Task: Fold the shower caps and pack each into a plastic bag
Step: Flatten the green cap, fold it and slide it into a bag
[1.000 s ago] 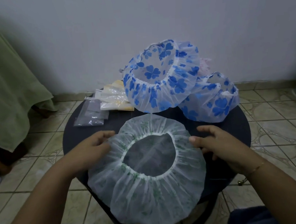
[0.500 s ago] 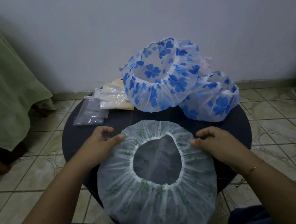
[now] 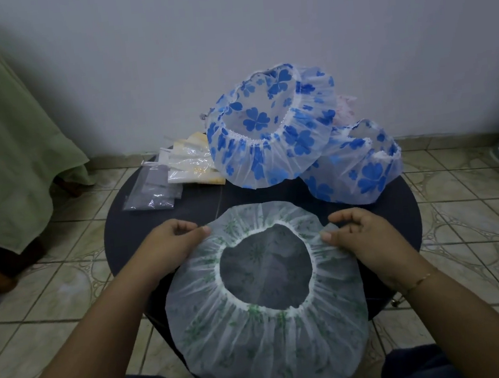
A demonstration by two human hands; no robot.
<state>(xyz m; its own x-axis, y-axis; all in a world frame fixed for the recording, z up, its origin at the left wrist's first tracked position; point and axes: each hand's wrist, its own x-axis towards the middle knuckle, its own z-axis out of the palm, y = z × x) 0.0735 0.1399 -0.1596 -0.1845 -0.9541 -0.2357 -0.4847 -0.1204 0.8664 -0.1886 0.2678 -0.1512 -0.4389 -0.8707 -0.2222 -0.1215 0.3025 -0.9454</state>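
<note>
Hands pinched the green-printed cap [image 3: 270, 340] between them. Left hand [image 3: 171, 246] gripped its left edge, right hand [image 3: 360, 232] its right.

The far half of the round dark table [image 3: 129, 232] is crowded: two blue-flowered shower caps [image 3: 270, 131] stand puffed up along the back and right, and a heap of clear plastic bags [image 3: 161, 185] lies at the back left. A bare strip of tabletop runs between the bags and the green-printed cap [image 3: 269, 334], which spreads over the near half and overhangs the front edge. A draped green cloth [image 3: 5, 137] hangs at far left, well apart from the table.
</note>
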